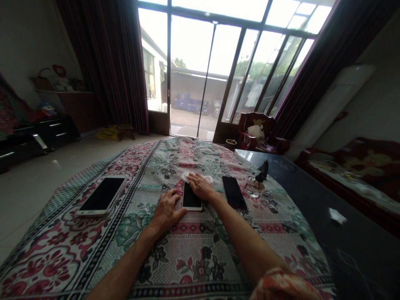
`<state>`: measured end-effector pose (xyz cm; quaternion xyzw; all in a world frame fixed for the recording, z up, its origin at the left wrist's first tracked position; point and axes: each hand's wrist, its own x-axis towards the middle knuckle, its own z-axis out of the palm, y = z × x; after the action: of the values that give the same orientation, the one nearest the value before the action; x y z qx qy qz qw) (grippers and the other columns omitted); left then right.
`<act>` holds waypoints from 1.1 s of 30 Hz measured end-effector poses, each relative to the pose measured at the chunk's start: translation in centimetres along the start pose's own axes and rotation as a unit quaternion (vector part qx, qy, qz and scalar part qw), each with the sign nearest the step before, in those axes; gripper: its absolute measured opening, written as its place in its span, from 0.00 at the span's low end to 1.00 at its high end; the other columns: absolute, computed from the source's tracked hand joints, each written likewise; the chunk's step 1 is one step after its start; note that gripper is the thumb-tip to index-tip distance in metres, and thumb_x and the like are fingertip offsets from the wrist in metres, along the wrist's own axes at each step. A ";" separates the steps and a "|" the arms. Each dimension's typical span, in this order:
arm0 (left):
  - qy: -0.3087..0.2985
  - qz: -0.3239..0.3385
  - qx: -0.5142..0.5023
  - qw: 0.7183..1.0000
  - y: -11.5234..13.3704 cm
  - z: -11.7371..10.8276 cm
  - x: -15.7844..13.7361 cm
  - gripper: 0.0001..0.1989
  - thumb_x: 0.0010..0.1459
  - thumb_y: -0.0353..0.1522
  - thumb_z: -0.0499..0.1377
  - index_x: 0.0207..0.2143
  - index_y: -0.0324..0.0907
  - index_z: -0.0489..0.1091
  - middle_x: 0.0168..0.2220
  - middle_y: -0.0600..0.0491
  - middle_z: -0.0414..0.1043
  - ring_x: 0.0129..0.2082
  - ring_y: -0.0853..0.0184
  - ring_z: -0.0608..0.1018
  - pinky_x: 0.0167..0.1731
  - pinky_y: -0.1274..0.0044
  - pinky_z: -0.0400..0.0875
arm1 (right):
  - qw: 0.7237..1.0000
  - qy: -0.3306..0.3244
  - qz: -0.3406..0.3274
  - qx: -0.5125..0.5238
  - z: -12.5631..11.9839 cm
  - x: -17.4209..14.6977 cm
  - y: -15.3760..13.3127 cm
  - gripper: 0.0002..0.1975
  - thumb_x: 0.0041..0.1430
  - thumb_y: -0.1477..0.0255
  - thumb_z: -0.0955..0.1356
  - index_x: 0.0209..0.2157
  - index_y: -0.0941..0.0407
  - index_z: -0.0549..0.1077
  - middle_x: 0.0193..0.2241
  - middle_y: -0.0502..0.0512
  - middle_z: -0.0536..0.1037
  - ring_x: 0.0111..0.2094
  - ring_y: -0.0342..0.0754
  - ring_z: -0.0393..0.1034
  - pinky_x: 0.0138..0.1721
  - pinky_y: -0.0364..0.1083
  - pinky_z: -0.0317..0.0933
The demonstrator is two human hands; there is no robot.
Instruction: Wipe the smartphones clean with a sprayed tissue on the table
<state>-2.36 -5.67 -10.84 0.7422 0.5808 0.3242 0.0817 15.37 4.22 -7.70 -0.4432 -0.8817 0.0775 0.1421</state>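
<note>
A white-framed smartphone point(192, 202) lies flat, screen up, on the patterned tablecloth in front of me. My left hand point(167, 208) grips its left side, the thumb at the lower left corner and the fingers bent along the edge. Over the far end of the screen, my right hand point(200, 187) presses down a white tissue point(185, 176), which shows around the fingers and is partly hidden beneath them. To the right of that hand rests a black smartphone point(234, 193). A larger white tablet point(102, 195) with a dark screen lies farther left.
The floral tablecloth point(200, 258) covers a round table. A clear glass jar point(253, 188) with a black top stands near its right edge. Beside the table is a dark glossy surface point(315, 250) bearing a crumpled white piece point(337, 216). Wooden chairs and glass doors are beyond.
</note>
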 end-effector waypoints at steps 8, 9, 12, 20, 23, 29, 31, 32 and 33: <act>0.017 -0.020 -0.026 0.999 0.1 -0.1 0.1 0.26 0.44 0.35 0.68 0.47 0.35 0.73 0.53 0.39 0.71 0.53 0.50 0.73 0.56 0.62 0.67 | 0.999 -0.008 -0.047 0.001 -0.2 -6.2 -2.9 0.23 0.70 0.69 0.55 0.62 0.56 0.64 0.66 0.57 0.59 0.68 0.54 0.48 0.66 0.57 0.46; 0.020 -0.020 -0.025 0.999 0.0 -0.1 0.1 0.27 0.44 0.35 0.68 0.48 0.35 0.72 0.53 0.39 0.71 0.54 0.49 0.73 0.56 0.61 0.67 | 0.999 -0.011 -0.050 0.001 -0.4 -7.1 -3.3 0.23 0.70 0.69 0.55 0.62 0.56 0.64 0.66 0.57 0.59 0.68 0.54 0.48 0.66 0.57 0.45; 0.028 -0.014 -0.020 0.999 -0.1 0.1 0.1 0.26 0.45 0.36 0.68 0.47 0.36 0.71 0.53 0.39 0.71 0.53 0.50 0.73 0.56 0.61 0.67 | 0.998 -0.026 -0.063 0.009 -1.1 -9.2 -4.6 0.22 0.70 0.69 0.56 0.62 0.55 0.64 0.66 0.57 0.60 0.67 0.54 0.49 0.66 0.57 0.45; 0.022 -0.006 -0.015 1.000 0.1 0.0 0.1 0.22 0.46 0.36 0.67 0.44 0.36 0.73 0.51 0.40 0.72 0.50 0.51 0.75 0.54 0.62 0.69 | 0.996 -0.027 -0.077 0.039 -1.6 -9.3 -4.3 0.21 0.70 0.69 0.55 0.59 0.54 0.68 0.63 0.55 0.65 0.65 0.52 0.54 0.65 0.55 0.49; 0.013 -0.009 -0.017 1.000 0.1 -0.2 0.2 0.23 0.46 0.35 0.67 0.45 0.36 0.73 0.52 0.40 0.71 0.51 0.51 0.74 0.54 0.62 0.69 | 0.998 -0.016 -0.060 0.024 -0.9 -6.7 -3.2 0.21 0.70 0.70 0.55 0.59 0.55 0.68 0.63 0.56 0.65 0.65 0.53 0.55 0.65 0.56 0.50; 0.011 -0.011 -0.024 1.000 0.1 -0.3 0.1 0.16 0.46 0.34 0.68 0.39 0.38 0.77 0.53 0.41 0.71 0.53 0.50 0.74 0.55 0.61 0.68 | 0.999 -0.001 -0.026 0.022 -0.2 -1.6 -1.1 0.22 0.69 0.71 0.55 0.59 0.57 0.69 0.63 0.58 0.64 0.65 0.51 0.54 0.66 0.56 0.47; 0.004 0.000 -0.032 0.999 0.1 -0.5 0.1 0.13 0.47 0.33 0.68 0.38 0.41 0.78 0.53 0.42 0.72 0.53 0.51 0.74 0.55 0.61 0.67 | 1.000 0.000 -0.013 0.019 -0.1 -0.4 -0.6 0.22 0.69 0.72 0.56 0.60 0.59 0.68 0.63 0.60 0.64 0.66 0.50 0.54 0.67 0.53 0.45; -0.001 0.005 -0.037 0.999 0.0 -0.7 0.1 0.12 0.48 0.33 0.68 0.37 0.41 0.79 0.52 0.43 0.72 0.53 0.51 0.74 0.55 0.60 0.67 | 1.000 -0.003 -0.005 0.016 0.0 0.0 -0.5 0.22 0.69 0.73 0.56 0.60 0.60 0.67 0.63 0.61 0.64 0.66 0.49 0.54 0.67 0.52 0.44; -0.006 0.009 -0.043 0.999 0.0 -0.8 0.1 0.11 0.48 0.32 0.67 0.37 0.42 0.79 0.52 0.43 0.72 0.53 0.51 0.74 0.55 0.60 0.68 | 1.000 -0.006 0.005 0.013 0.0 0.3 -0.4 0.22 0.69 0.73 0.56 0.60 0.61 0.67 0.63 0.62 0.63 0.66 0.49 0.54 0.67 0.51 0.44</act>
<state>-2.83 -5.83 -10.18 0.7452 0.5588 0.3455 0.1142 14.90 4.19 -7.56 -0.4454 -0.8792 0.0921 0.1417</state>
